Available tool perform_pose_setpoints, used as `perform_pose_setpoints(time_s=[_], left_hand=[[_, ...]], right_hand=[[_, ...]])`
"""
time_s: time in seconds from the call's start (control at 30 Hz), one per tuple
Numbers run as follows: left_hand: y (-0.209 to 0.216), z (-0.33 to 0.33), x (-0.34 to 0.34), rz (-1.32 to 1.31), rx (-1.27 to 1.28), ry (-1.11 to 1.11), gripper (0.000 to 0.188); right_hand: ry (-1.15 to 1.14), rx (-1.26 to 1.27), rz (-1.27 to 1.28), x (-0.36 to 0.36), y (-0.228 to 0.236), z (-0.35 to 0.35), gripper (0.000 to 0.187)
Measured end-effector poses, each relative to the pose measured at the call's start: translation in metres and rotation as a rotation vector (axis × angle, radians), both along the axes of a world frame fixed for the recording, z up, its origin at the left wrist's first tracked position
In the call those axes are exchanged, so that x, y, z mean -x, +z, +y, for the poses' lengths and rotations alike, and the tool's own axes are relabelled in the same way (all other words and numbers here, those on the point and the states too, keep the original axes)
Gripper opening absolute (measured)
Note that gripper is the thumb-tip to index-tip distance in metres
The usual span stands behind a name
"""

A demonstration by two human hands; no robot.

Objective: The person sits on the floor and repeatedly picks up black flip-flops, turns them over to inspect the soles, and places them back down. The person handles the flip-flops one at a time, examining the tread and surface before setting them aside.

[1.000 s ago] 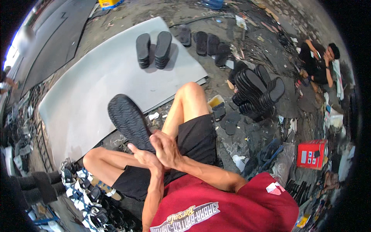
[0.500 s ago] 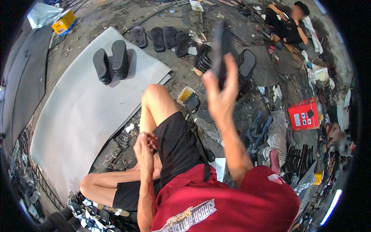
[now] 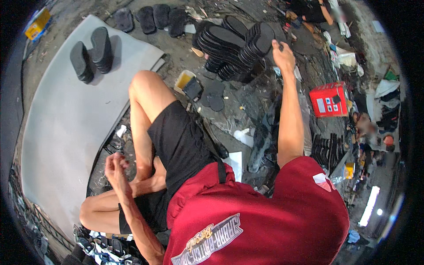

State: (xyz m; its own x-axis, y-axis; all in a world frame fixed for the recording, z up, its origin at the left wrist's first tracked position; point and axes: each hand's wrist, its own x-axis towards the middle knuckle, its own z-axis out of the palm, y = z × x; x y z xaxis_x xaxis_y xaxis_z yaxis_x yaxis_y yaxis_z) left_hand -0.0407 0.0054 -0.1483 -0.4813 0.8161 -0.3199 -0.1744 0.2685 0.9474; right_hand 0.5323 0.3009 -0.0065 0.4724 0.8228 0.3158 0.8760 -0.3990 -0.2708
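At the back, right of centre, my right hand [image 3: 283, 56] has its fingers closed at the right end of a black sandal sole [image 3: 264, 36], which lies against a leaning stack. More thick stacks of black soles [image 3: 216, 37] stand to the left of it. Above my folded leg, my left hand [image 3: 116, 170] is raised with its fingers curled together. What it holds, if anything, cannot be made out. On the large grey sheet [image 3: 66, 132] to my left stand two piles of soles, a lower one [image 3: 80, 59] and a taller one [image 3: 101, 46].
Several fuzzy dark soles [image 3: 146, 20] lie in a row at the back. A small yellow-lined box [image 3: 184, 80] sits beyond my knee. To the right are a red box [image 3: 329, 100] and a row of black pieces [image 3: 327, 149]. Another person [image 3: 309, 11] sits at the far right.
My right hand has carried the sole rightward and down to the stack. The left hand has shifted slightly, its fingers still curled. The whole view has swung right.
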Motion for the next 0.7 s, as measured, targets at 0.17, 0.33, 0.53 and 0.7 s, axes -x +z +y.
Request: perform_pose_setpoints(time_s=[0.17, 0.33, 0.53, 0.7], left_hand=[[-0.038, -0.032, 0.04, -0.083, 0.117, 0.07, 0.041], [-0.01, -0.015, 0.017, -0.19, 0.096, 0.211, 0.054], [-0.015, -0.012, 0.024, -0.313, 0.125, 0.206, 0.045], [-0.02, -0.017, 0.019, -0.29, 0.081, 0.159, 0.041]], right_hand=[[-0.151, 0.396, -0.018, -0.096, -0.061, -0.11, 0.065], [-0.222, 1.088, 0.156, -0.067, -0.148, -0.235, 0.111], [-0.337, 0.781, 0.219, -0.024, -0.199, -0.326, 0.143], [-0.2, 0.458, 0.192, -0.052, -0.231, -0.358, 0.13]])
